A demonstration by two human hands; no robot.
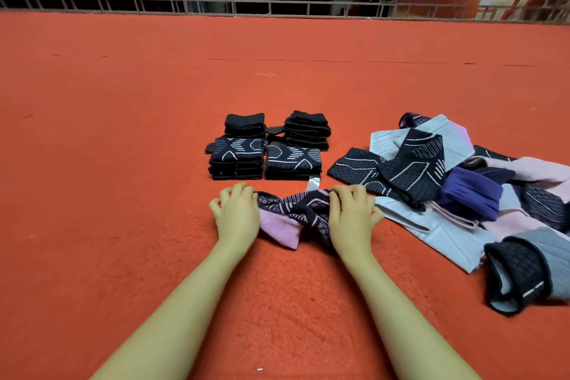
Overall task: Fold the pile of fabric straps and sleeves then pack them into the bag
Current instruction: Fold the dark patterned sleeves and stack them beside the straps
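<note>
Both hands (296,213) over half-hidden sleeve (296,213)

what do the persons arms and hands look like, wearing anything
Both forearms are bare up to the bottom edge of the picture: no sleeves, gloves, watch or bracelet show. The left hand and right hand carry no rings that can be seen. The fingernails look short and unpainted, though the picture is too soft to be sure.

left hand (237,213): bare, no glove | right hand (351,214): bare | forearms: bare, unsleeved
</note>
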